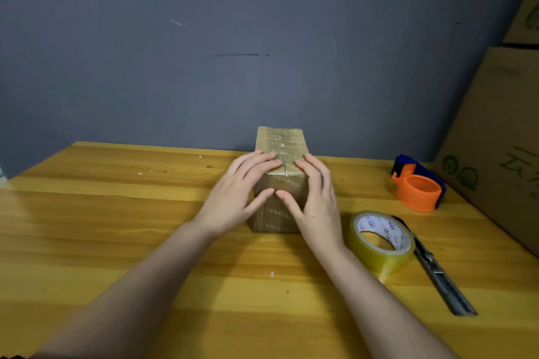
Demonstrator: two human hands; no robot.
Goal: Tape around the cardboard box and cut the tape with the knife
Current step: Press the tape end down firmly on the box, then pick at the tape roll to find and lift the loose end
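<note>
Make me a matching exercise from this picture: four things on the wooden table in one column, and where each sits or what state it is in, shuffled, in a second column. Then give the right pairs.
Things:
1. cardboard box
2. tape roll
3. knife
4. orange dispenser

Places or states:
A. lying flat, partly behind the tape roll, nearest the table's right edge
B. at the back right, close to the large carton
C. in the middle of the table, under both hands
D. on its side, just right of the right forearm, untouched

Pairs: 1-C, 2-D, 3-A, 4-B
</note>
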